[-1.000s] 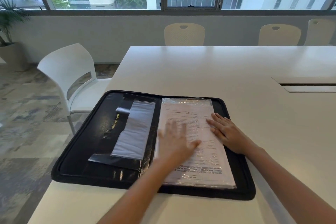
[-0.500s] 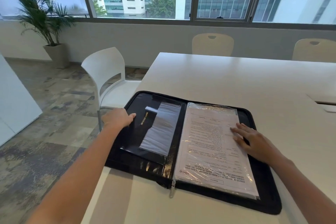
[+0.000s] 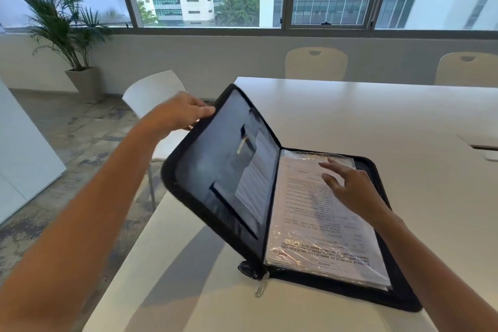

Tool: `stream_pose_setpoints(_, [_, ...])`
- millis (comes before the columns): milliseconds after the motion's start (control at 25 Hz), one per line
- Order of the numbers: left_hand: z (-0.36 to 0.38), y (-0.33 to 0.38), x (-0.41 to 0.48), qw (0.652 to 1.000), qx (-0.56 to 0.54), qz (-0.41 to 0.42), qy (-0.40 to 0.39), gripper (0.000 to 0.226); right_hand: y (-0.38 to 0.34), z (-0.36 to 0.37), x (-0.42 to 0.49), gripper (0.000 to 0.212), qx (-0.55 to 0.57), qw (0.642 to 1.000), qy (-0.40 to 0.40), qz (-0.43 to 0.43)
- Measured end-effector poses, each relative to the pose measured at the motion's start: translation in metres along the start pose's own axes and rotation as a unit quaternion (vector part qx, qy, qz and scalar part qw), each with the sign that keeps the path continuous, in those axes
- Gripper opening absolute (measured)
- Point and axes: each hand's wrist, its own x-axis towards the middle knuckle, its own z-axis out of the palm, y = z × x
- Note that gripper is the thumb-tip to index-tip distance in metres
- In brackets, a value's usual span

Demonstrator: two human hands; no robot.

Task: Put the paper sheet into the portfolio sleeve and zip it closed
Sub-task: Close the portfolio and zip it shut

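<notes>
A black zip portfolio (image 3: 398,296) lies on the white table, its right half flat. The printed paper sheet (image 3: 304,213) sits inside the clear plastic sleeve on that half. My left hand (image 3: 180,112) grips the outer edge of the left cover (image 3: 213,170), which is raised to a steep tilt. My right hand (image 3: 353,188) hovers just over the sheet with fingers spread, holding nothing. The metal zip pull (image 3: 260,287) dangles at the near end of the spine.
The white table (image 3: 377,116) stretches far and right, with a cable slot (image 3: 482,147) at the right edge. A white chair (image 3: 151,94) stands left of the table, beige chairs (image 3: 315,63) at the far side, a potted plant (image 3: 67,35) by the window.
My left hand went from the sheet to the left cover's edge and has swung that cover up off the table. My right hand lifted off the sheet.
</notes>
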Motion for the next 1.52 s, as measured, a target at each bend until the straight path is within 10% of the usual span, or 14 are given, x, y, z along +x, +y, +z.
stream_pose_setpoints(200, [0.051,0.072,-0.036,0.978,-0.107,0.105,-0.142,0.046,-0.033,-0.028,0.002,0.033,0.253,0.966,0.028,0.047])
stream_pose_setpoints(440, [0.167,0.072,-0.050,0.957,-0.014,0.196,-0.215,0.057,-0.021,-0.082,-0.006,0.049,0.592,0.778,0.047,0.206])
stream_pose_setpoints(720, [0.266,0.030,-0.069,0.889,0.273,0.285,-0.231,0.073,0.045,-0.079,-0.040,0.020,0.386,0.844,0.064,0.367])
stream_pose_setpoints(960, [0.301,0.008,-0.078,0.889,0.299,0.275,-0.213,0.073,0.053,-0.031,-0.059,0.024,-0.017,0.949,0.072,0.307])
stream_pose_setpoints(1240, [0.311,0.000,-0.082,0.891,0.308,0.292,-0.162,0.069,0.029,0.012,-0.080,0.057,-0.270,0.922,-0.004,0.278])
stream_pose_setpoints(1520, [0.299,0.000,-0.082,0.932,0.185,0.293,-0.102,0.049,-0.014,0.039,-0.120,0.064,-0.269,0.938,-0.045,0.213])
